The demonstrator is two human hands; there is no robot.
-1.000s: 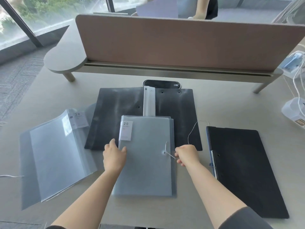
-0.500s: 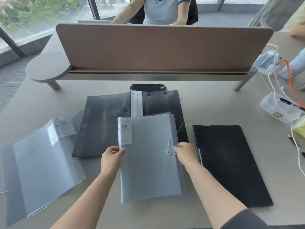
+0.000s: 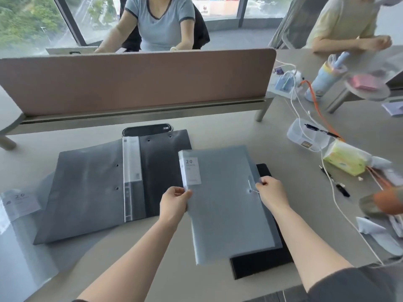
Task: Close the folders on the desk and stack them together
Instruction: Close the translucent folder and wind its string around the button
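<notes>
A closed translucent grey folder (image 3: pixel 226 205) with a "20" label is held between both hands, over the closed black folder (image 3: pixel 261 264) on the desk. My left hand (image 3: pixel 174 202) pinches its left spine edge. My right hand (image 3: pixel 271 194) grips its right edge by the string clasp. An open dark grey folder (image 3: pixel 87 192) with a white spine strip lies flat at centre left. Another open translucent folder (image 3: pixel 19 225) with a "20" label lies at the far left, partly out of view.
A brown divider panel (image 3: pixel 135 81) stands across the back of the desk, with a black device (image 3: pixel 147 130) below it. Cables, a clear plastic box (image 3: pixel 305 136), a tissue pack (image 3: pixel 344 160) and a bottle (image 3: pixel 325 79) crowd the right side. Two people sit beyond.
Both hands lifted the closed translucent folder off the open dark folder and carried it right, over the black folder. The camera turned right, so the right side's clutter came into view.
</notes>
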